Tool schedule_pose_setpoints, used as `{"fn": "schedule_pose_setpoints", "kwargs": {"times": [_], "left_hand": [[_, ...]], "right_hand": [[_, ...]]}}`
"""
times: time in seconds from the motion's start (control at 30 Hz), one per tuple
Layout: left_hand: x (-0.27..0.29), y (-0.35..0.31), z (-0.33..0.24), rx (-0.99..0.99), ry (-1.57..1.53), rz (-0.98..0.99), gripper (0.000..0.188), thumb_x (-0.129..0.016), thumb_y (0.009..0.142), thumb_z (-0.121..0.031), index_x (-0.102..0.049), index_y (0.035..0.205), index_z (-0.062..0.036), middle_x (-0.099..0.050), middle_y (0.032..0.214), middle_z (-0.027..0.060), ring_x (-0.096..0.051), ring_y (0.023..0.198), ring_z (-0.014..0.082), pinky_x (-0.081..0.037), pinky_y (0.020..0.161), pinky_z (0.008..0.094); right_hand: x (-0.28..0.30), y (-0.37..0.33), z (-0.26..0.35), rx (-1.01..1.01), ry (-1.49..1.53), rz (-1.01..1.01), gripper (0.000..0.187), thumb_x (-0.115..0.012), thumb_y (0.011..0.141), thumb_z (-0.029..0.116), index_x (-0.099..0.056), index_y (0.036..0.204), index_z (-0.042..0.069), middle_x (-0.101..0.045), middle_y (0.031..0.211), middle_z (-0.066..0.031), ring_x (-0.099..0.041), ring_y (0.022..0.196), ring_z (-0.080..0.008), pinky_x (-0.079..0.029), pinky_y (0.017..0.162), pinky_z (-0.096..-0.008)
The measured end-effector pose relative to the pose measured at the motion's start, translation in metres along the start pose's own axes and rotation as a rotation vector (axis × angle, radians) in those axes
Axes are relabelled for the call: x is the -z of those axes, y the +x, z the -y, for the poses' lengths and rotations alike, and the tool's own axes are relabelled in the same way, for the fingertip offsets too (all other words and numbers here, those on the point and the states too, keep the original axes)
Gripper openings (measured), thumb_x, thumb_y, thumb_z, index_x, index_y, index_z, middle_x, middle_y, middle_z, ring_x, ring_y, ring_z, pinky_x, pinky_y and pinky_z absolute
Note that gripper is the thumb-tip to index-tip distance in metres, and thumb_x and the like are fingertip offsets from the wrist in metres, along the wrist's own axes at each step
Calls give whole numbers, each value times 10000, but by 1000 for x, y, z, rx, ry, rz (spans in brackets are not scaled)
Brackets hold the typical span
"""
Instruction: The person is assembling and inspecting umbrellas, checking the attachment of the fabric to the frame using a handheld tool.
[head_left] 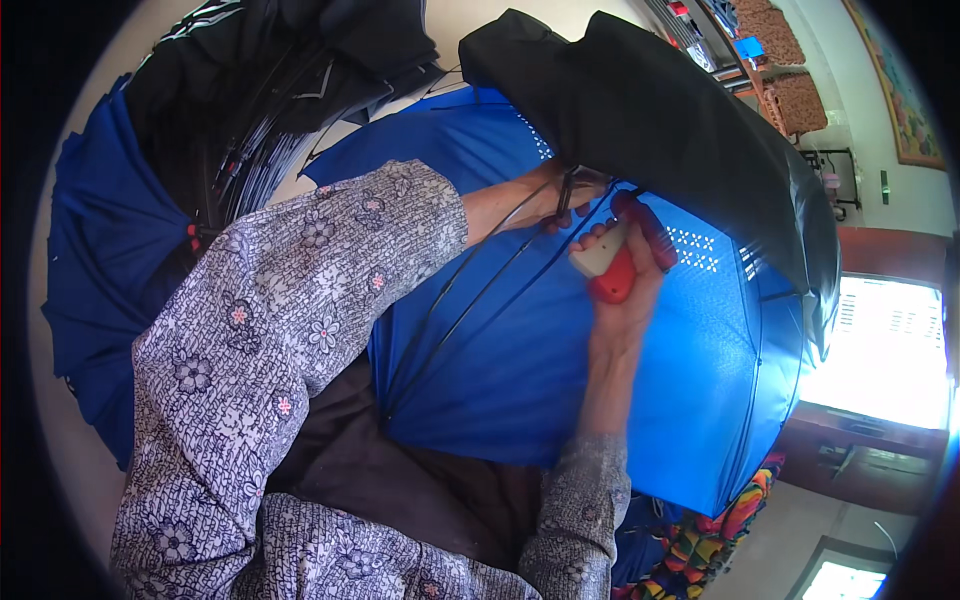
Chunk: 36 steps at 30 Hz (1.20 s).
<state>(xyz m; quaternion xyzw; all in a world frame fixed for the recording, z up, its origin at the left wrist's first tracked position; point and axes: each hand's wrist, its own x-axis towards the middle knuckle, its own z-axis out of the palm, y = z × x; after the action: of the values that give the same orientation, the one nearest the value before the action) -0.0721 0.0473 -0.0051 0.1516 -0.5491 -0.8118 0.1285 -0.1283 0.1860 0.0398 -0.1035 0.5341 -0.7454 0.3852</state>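
1. A person in patterned, flower-dotted sleeves (300, 300) works with both bare hands over an open blue umbrella (660, 380), its underside and ribs in view and its lower left edge at the person's dark lap (370, 430).

2. The right hand (630, 260), raised in front of the blue umbrella's upper middle, grips a red-and-white hand tool (615, 275); its fingers are clamped around the pale handle. The tool's dark red end (645, 230) points up toward the umbrella's top edge.

3. The left hand (550, 200) reaches across from the left to the blue umbrella's upper middle, just beside the tool. Its fingers are bent in where the thin dark ribs (478, 298) converge; they are partly hidden, and whether they are clamped on a rib cannot be told.

4. Several ribs slant from the blue umbrella's lower left edge up to that spot, and rows of small white marks (692, 250) dot the cloth to the right of the tool.

5. Black cloth (660, 110) arches over the blue umbrella's top and down its right side; whether it belongs to the same umbrella is unclear.

6. Left of the blue umbrella spreads another blue canopy (110, 270); at its upper left lies a heap of black umbrellas (290, 60) with bunched metal ribs.

7. Rainbow-coloured cloth (700, 545) shows below the blue umbrella's lower right edge. Beyond its right side glows a bright window (885, 350), and farther up, a framed picture (900, 85) hangs on the wall.
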Motion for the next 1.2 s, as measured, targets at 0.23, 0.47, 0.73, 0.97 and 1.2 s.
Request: {"fn": "schedule_pose_setpoints", "kwargs": {"times": [0.23, 0.47, 0.73, 0.97, 1.2], "left_hand": [[5, -4, 5, 4, 0, 8, 318, -547, 904, -369, -564, 1068, -96, -521, 734, 41, -450, 466, 75, -346, 370, 206], [6, -4, 7, -28, -4, -2, 298, -555, 904, -351, -571, 1053, -94, -519, 719, 32, -456, 467, 70, -340, 366, 197], [6, -3, 6, -113, 20, 41, 383, -599, 876, -408, -616, 1094, -93, -529, 701, 8, -481, 471, 65, -362, 374, 190], [-2, -2, -7, -66, 53, 22, 363, -576, 891, -386, -611, 1085, -81, -526, 712, 24, -484, 484, 72, -363, 372, 194], [15, -11, -24, 38, -77, 88, 337, -519, 913, -344, -534, 1069, -46, -525, 784, 60, -516, 535, 141, -428, 435, 276]], "right_hand": [[-3, -1, -11, 60, 40, 3, 294, -544, 909, 210, -513, 1108, -4, -594, 834, -141, -610, 743, -260, -537, 684, -406], [-4, -1, -12, 92, 63, -1, 294, -541, 912, 217, -510, 1112, 3, -600, 820, -141, -617, 724, -255, -543, 676, -406], [2, 14, -1, 72, 16, 102, 264, -549, 904, 206, -520, 1065, -2, -589, 756, -116, -603, 648, -226, -536, 605, -374], [18, 31, -3, 10, 28, 133, 220, -560, 896, 186, -519, 984, -11, -560, 674, -71, -551, 539, -184, -488, 501, -319], [-17, -2, -3, 112, -42, 16, 236, -561, 902, 206, -508, 1019, 8, -580, 752, -90, -593, 629, -206, -526, 579, -366]]}}
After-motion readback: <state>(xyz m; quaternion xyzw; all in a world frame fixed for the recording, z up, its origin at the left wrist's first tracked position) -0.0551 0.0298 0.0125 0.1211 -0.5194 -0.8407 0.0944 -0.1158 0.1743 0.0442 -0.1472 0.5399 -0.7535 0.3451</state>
